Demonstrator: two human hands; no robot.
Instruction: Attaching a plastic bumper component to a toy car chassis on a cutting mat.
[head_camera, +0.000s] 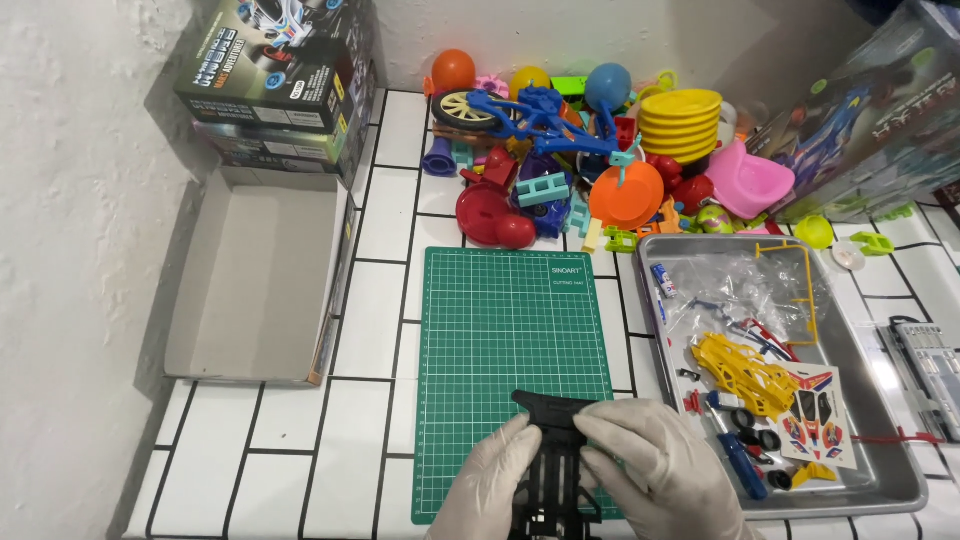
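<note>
Both my hands wear pale gloves and hold a black plastic model car chassis (552, 445) over the near end of a green cutting mat (505, 330). My left hand (490, 485) grips the chassis on its left side. My right hand (660, 468) closes over its right side and top. The lower part of the chassis is partly hidden between my hands.
A metal tray (880, 480) on the right holds yellow parts (745, 372), a sticker sheet (812, 415), small black wheels and clear bags. A pile of colourful plastic toys (590, 150) lies at the back. An open cardboard box (255, 280) and stacked kit boxes (285, 80) stand on the left.
</note>
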